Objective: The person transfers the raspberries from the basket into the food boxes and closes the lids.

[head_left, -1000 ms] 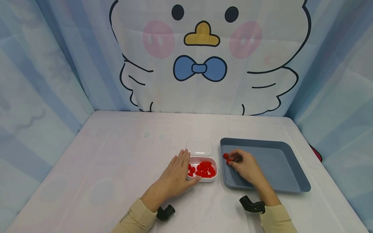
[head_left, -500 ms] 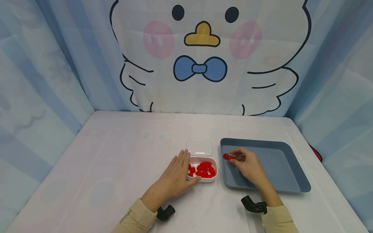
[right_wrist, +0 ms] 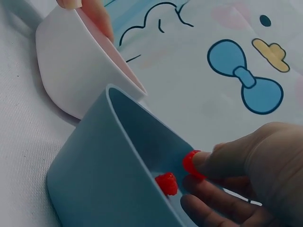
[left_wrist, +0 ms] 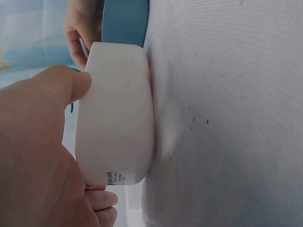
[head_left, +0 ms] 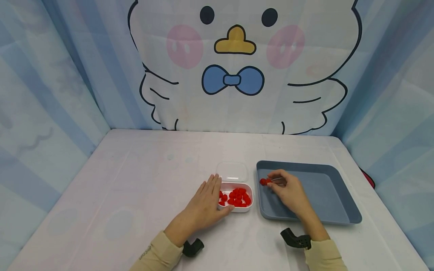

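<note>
My left hand (head_left: 203, 207) rests against the left end of a small white box (head_left: 249, 208), fingers straight and the thumb (left_wrist: 78, 87) touching the near rim. Inside the box lie several red raspberries (head_left: 237, 197), partly hidden by that hand. My right hand (head_left: 287, 192) reaches over the left end of a blue-grey tray (head_left: 325, 203). Between its thumb and fingers it pinches a raspberry (right_wrist: 191, 163), low inside the tray. Another raspberry (right_wrist: 167, 183) sits right beside it in the tray, near the left wall.
A clear plastic lid (head_left: 232, 171) lies on the white-covered table (head_left: 135, 180) just behind the box. The tray's raised wall stands close to the box's right side. Fabric curtains (head_left: 51, 113) enclose the table at the back and both sides.
My right hand has moved slightly away from me along the tray, bringing its raspberry from in front of the other one to its right side. My left hand has stayed in place.
</note>
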`<control>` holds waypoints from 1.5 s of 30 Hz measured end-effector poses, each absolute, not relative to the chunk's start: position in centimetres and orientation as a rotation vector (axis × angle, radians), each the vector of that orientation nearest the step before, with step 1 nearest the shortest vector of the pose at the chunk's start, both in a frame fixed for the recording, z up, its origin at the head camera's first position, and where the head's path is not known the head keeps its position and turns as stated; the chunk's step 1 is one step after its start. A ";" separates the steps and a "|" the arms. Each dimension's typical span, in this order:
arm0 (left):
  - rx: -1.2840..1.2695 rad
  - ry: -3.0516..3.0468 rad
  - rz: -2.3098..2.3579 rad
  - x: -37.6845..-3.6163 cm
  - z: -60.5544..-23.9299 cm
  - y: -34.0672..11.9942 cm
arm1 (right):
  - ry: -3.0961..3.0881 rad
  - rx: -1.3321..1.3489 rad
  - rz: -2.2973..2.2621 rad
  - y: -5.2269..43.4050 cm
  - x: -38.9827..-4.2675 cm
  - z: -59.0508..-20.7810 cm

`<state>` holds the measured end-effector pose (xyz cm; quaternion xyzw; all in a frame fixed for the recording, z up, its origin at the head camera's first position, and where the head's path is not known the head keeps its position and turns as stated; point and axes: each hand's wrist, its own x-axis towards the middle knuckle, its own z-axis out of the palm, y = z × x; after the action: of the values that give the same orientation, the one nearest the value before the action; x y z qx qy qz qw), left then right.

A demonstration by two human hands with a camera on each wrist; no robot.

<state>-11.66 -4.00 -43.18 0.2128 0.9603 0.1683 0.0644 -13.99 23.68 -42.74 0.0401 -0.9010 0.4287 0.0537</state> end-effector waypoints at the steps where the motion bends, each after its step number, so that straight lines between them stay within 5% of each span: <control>1: 0.642 2.899 0.507 -11.7 -43.2 -4.0 | -2.735 0.124 1.301 23.7 -14.0 -42.7; 45: 0.628 2.894 0.497 -11.7 -43.3 -4.0 | -2.598 0.378 1.494 21.8 -13.1 -41.5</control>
<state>-11.67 -3.96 -43.30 0.2088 0.9614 0.1651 0.0694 -13.11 21.85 -41.53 0.1250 -0.8585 0.4937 0.0603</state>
